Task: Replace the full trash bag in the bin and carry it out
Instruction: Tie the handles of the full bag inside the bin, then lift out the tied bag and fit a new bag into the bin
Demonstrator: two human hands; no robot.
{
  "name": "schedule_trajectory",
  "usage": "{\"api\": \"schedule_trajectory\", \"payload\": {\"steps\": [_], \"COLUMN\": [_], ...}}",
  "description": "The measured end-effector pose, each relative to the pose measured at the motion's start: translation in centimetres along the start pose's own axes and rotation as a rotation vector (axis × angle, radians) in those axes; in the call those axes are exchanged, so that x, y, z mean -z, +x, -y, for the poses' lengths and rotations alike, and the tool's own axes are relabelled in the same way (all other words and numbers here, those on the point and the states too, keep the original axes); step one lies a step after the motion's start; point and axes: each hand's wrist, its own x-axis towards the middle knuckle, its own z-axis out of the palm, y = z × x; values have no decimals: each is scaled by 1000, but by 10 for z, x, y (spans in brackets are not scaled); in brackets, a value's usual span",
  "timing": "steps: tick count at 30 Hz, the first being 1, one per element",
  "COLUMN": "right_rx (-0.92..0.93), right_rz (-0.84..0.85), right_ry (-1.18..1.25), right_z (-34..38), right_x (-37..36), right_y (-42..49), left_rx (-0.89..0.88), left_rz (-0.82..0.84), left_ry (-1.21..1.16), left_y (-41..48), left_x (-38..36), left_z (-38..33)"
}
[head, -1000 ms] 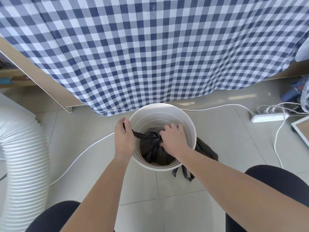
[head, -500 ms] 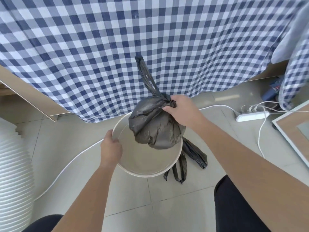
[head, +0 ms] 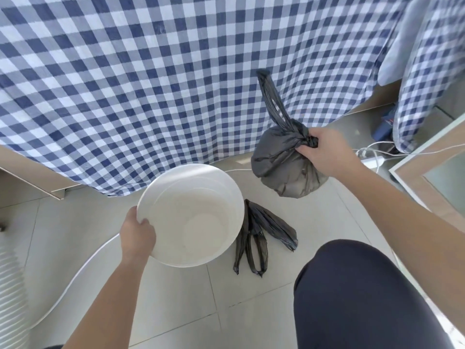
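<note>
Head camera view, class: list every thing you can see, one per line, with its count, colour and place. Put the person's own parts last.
Bin: one, white, on the floor, centre, nothing inside.
Full trash bag: one, dark grey, tied, held in the air right of the bin.
Spare bag: one, dark grey, flat on the floor by the bin's right side.
Cloth: one, blue and white check, hanging behind.
Cable: one, white, on the floor at left.
Hose: one, white, ribbed, lower left edge.
Floor tiles: pale grey.
Left hand: gripping the bin's rim.
Right hand: gripping the full trash bag's knot.
Knee: one, dark trousers, lower right.
</note>
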Motion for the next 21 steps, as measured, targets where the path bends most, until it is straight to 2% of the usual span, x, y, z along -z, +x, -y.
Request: {"api": "schedule_trajectory", "payload": {"steps": [10,21], "right_rx": [-254,-432], "right_rz": [150,336], "right_ry": [-188,-155], "right_z": [-125,-177], "right_x": [-41,-97], "right_y": [-39,-72], "left_rx": [21,30], "left_rz": [-40,-63], "left_ry": [54,67], "left_y": [-9,-17], "left_x": [-5,-10], "left_z": [-4,-3]}}
